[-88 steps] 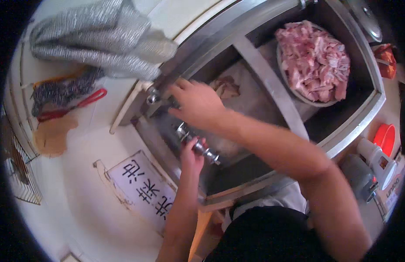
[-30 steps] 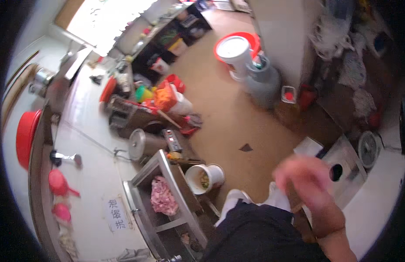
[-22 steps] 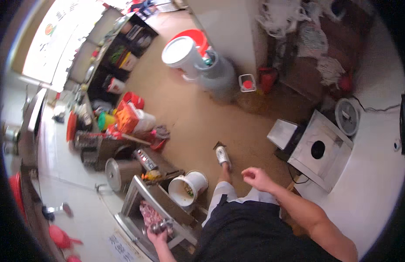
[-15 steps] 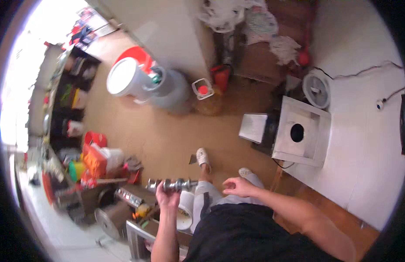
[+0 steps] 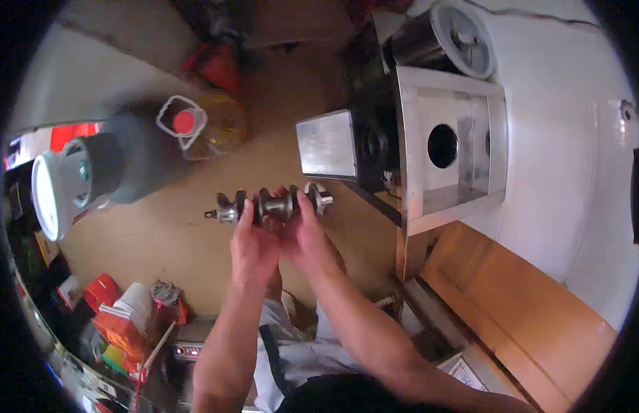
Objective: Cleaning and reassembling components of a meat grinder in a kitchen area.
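Observation:
A shiny metal grinder screw [image 5: 274, 205], a shaft with spiral flights, lies crosswise in front of me above the floor. My left hand [image 5: 252, 237] is closed around its left half, with the thumb along the near side. Further right, my right hand [image 5: 307, 230] grips the same screw, thumb on top. Both ends of the shaft stick out past my hands, a narrow tip at the left and a pale stub at the right. Some fingers are hidden beneath it.
At the right stands a machine with a square steel tray [image 5: 429, 113] with a round hole, and a metal-topped box [image 5: 326, 144] beside it. A grey gas cylinder [image 5: 144, 158], a clear jug with a red cap [image 5: 184, 122] and a white bucket [image 5: 135, 301] stand at the left.
My right hand, free before, has come over to grip the screw. The screw has moved forward. My view has turned, bringing the steel tray closer.

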Demonstrator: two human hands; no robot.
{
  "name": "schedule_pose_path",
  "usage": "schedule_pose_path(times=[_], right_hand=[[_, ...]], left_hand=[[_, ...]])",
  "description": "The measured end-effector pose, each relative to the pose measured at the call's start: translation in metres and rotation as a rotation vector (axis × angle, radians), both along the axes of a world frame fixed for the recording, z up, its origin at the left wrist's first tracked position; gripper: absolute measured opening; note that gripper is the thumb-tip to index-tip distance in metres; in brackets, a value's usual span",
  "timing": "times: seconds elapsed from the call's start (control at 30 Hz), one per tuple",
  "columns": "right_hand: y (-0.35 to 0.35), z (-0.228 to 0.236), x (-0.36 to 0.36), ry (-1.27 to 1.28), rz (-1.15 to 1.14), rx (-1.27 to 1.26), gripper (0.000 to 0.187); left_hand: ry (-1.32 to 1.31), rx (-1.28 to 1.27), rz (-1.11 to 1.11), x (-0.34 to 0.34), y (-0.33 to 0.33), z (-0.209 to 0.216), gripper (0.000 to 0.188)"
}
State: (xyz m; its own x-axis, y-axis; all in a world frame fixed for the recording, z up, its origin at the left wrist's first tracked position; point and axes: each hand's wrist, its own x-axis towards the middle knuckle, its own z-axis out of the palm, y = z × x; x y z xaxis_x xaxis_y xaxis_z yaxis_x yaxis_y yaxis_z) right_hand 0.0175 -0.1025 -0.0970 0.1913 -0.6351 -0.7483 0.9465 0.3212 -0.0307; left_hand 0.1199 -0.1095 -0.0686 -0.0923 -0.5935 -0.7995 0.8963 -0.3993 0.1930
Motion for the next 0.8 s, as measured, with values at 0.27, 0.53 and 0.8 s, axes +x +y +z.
schedule_pose_path(times=[0.27,0.53,0.8], right_hand=[[-0.030,-0.053,-0.033,0.340,0.030,0.234,0.024],[-0.037,-0.079,-0.073,0.786,0.425,-0.044,0.053],[-0.051,-0.081,-0.089,0.504,0.257,-0.124,0.043]], left_hand=[[0.172,-0.016,-0.092,-0.008,0.009,-0.075,0.043],[-0.114,0.129,-0.553,0.033,-0.022,-0.121,0.051],[-0.129,-0.003,-0.955,0.036,-0.076,-0.115,0.045]])
